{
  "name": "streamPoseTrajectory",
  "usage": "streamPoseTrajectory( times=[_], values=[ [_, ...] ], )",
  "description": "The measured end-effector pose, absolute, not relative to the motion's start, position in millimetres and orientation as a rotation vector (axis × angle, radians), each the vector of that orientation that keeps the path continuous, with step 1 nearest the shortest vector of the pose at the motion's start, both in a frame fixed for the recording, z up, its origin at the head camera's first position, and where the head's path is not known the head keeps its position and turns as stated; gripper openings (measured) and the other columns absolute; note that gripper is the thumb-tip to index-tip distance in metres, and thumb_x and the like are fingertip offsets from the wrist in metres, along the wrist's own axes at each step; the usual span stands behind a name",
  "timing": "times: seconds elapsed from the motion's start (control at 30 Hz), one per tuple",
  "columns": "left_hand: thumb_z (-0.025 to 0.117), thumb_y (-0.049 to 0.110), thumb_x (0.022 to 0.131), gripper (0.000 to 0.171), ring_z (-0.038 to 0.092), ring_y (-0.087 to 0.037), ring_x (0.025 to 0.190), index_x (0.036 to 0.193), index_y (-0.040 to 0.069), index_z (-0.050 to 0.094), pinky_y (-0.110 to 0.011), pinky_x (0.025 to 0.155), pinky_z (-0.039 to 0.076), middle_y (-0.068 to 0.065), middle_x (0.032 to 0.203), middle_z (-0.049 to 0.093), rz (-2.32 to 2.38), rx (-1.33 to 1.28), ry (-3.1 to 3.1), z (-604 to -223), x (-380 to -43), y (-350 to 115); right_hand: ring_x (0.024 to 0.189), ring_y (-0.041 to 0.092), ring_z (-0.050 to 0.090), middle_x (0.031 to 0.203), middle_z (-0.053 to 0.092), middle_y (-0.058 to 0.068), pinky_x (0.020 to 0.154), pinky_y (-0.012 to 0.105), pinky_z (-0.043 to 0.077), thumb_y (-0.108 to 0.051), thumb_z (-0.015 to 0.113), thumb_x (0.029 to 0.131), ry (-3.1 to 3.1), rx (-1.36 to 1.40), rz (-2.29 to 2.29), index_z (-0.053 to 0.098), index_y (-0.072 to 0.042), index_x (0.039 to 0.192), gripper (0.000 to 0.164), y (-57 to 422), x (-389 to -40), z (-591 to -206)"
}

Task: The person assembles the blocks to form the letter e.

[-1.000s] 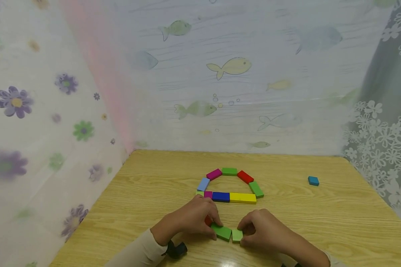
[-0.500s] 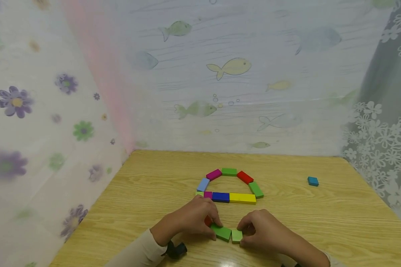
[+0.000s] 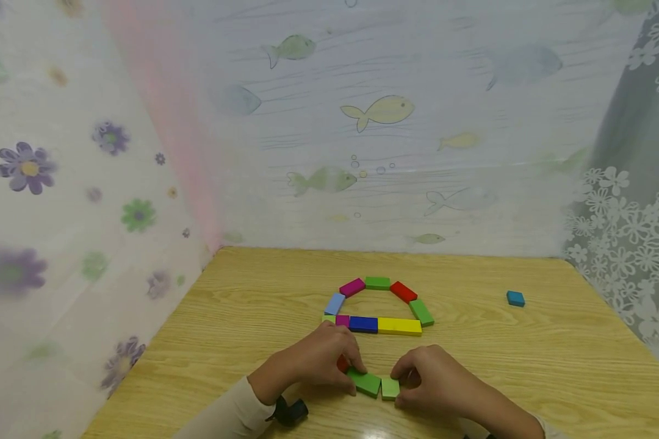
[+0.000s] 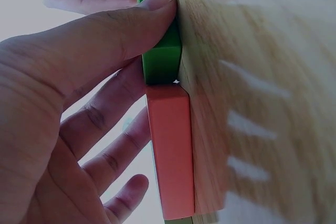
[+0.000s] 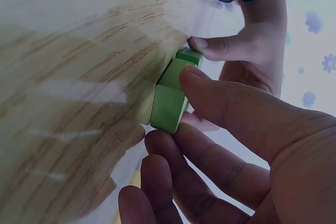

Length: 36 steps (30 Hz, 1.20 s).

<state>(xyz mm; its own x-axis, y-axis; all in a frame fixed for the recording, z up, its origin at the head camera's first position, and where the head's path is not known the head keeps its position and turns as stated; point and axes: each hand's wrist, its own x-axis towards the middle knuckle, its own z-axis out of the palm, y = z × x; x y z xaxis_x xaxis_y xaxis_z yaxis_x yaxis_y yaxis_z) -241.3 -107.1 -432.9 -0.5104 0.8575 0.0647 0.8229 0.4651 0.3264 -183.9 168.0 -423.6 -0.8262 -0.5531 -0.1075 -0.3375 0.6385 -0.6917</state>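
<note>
My left hand (image 3: 324, 360) pinches a green block (image 3: 367, 383) between thumb and fingers at the front of the table. A red block (image 4: 170, 150) adjoins its end, mostly covered by that hand in the head view. To the right, my right hand (image 3: 431, 378) pinches a small light green block (image 3: 390, 388). The light green block lies up against the green block's right end, at a slight angle. Behind my hands lies an arch of blocks, including a light blue block (image 3: 335, 303), closed by a straight row with a dark blue block (image 3: 363, 324) and a yellow block (image 3: 399, 327).
A lone blue block (image 3: 515, 298) lies at the right on the wooden table (image 3: 274, 274). A fish-patterned curtain (image 3: 417, 152) hangs along the back edge, and a flowered one (image 3: 88, 238) at the left. A dark wrist camera (image 3: 290, 412) sits at my left cuff.
</note>
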Motion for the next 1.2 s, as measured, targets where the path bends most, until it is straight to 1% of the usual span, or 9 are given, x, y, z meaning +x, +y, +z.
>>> streamPoseTrajectory(
  times=[0.4, 0.57, 0.8, 1.03, 1.2],
  values=[
    [0.09, 0.045, 0.079, 0.026, 0.056, 0.007, 0.103, 0.104, 0.038, 0.082, -0.027, 0.092, 0.04, 0.032, 0.097, 0.069, 0.482, 1.488, 2.597, -430, -240, -106, 0.08, 0.005, 0.062, 0.09, 0.071, -0.017, 0.07, 0.023, 0.052, -0.029, 0.09, 0.078, 2.588, -0.714, -0.955, 0.081, -0.02, 0.1, 0.025, 170, -182, -418],
    [0.09, 0.045, 0.079, 0.027, 0.056, 0.007, 0.103, 0.103, 0.038, 0.082, -0.028, 0.092, 0.04, 0.031, 0.097, 0.069, 0.482, 1.476, 2.598, -429, -239, -106, 0.08, 0.006, 0.063, 0.092, 0.073, -0.015, 0.07, 0.023, 0.053, -0.029, 0.091, 0.078, 2.604, -0.718, -0.954, 0.081, -0.02, 0.101, 0.026, 173, -183, -416],
    [0.09, 0.044, 0.079, 0.027, 0.055, 0.008, 0.104, 0.104, 0.038, 0.082, -0.028, 0.093, 0.04, 0.031, 0.098, 0.069, 0.487, 1.457, 2.587, -429, -239, -106, 0.083, 0.009, 0.067, 0.096, 0.076, -0.008, 0.07, 0.024, 0.055, -0.029, 0.09, 0.081, 2.648, -0.713, -0.987, 0.081, -0.016, 0.103, 0.028, 182, -188, -410],
    [0.09, 0.044, 0.079, 0.027, 0.056, 0.008, 0.103, 0.104, 0.037, 0.081, -0.027, 0.092, 0.04, 0.031, 0.098, 0.069, 0.498, 1.488, 2.58, -429, -239, -107, 0.085, 0.011, 0.067, 0.102, 0.076, -0.003, 0.069, 0.023, 0.055, -0.027, 0.087, 0.084, 2.751, -0.573, -1.002, 0.08, -0.015, 0.105, 0.025, 198, -197, -399],
    [0.089, 0.045, 0.08, 0.027, 0.055, 0.008, 0.102, 0.104, 0.036, 0.081, -0.026, 0.091, 0.039, 0.03, 0.098, 0.069, 0.507, 1.496, 2.572, -430, -240, -107, 0.087, 0.012, 0.067, 0.104, 0.075, 0.0, 0.07, 0.028, 0.057, -0.026, 0.086, 0.085, 2.828, -0.497, -1.012, 0.079, -0.014, 0.106, 0.026, 212, -205, -396]
  ],
)
